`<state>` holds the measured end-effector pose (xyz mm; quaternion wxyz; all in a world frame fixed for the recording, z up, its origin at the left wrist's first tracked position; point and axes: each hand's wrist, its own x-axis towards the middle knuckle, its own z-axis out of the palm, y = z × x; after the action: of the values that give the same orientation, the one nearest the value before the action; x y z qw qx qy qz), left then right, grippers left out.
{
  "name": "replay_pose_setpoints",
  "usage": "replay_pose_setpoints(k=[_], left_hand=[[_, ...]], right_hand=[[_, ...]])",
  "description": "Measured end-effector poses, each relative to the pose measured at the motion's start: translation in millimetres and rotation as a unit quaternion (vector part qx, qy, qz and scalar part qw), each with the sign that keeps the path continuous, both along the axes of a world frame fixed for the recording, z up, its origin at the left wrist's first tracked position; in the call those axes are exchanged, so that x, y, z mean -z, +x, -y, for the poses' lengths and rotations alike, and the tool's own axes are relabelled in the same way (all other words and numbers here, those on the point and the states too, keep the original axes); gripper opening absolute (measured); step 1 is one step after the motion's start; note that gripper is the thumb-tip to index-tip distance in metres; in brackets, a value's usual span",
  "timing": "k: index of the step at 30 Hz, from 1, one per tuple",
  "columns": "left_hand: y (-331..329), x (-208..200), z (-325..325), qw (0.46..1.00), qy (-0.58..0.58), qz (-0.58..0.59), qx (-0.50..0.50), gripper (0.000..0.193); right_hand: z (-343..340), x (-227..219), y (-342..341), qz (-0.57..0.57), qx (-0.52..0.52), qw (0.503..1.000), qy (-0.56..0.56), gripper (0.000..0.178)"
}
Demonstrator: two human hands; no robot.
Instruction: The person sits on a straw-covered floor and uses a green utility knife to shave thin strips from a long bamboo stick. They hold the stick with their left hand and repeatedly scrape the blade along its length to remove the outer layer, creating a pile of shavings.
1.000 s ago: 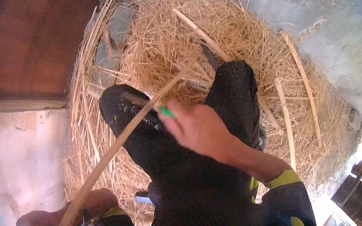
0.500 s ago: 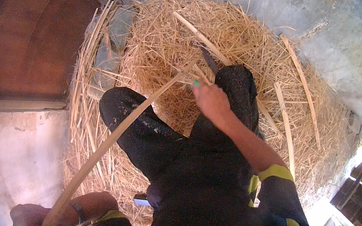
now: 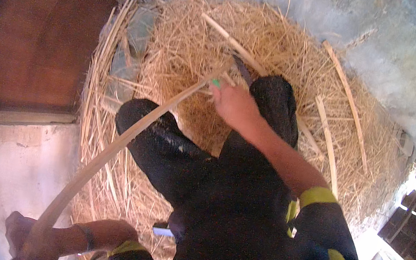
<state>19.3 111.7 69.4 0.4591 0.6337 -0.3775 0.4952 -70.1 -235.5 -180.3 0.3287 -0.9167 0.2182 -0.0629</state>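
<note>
A long pale strip, apparently split bamboo (image 3: 126, 136), runs diagonally from the lower left over my bent left knee to the straw. My left hand (image 3: 28, 237), with a band at its wrist, is closed around the strip's near end. At its far end my right hand (image 3: 234, 104) is closed against the strip, though its fingertips are partly hidden. Something green (image 3: 215, 82) covers one fingertip. Just beyond that hand, a dark knife blade (image 3: 242, 69) sticks out beside my right knee (image 3: 275, 100); its other end is hidden.
Loose straw-like shavings (image 3: 190, 36) cover the floor around my legs. Cut strips lie on them, one beyond the blade (image 3: 232, 42) and several at right (image 3: 328, 142). A bundle of thin strips (image 3: 100, 68) lies by the brown panel (image 3: 37, 45). A grey wall (image 3: 391, 55) borders the far side.
My left hand has shifted a little left and up with the near end of the strip. My right hand has moved slightly left, closer against the strip.
</note>
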Motion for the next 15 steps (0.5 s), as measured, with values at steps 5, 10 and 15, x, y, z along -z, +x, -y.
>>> replay_pose_setpoints(k=[5, 10, 15], left_hand=[[20, -12, -10, 0.936, -0.019, -0.117, 0.331, 0.043], [5, 15, 95, 0.939, -0.274, -0.203, 0.038, 0.066], [16, 21, 86, 0.861, -0.093, -0.249, 0.433, 0.059]], right_hand=[[-18, -15, 6, 0.020, -0.001, 0.995, 0.095, 0.038], [-37, -6, -1, 0.065, 0.012, 0.991, 0.118, 0.037], [-59, -69, -7, 0.038, -0.075, 0.969, 0.231, 0.033]])
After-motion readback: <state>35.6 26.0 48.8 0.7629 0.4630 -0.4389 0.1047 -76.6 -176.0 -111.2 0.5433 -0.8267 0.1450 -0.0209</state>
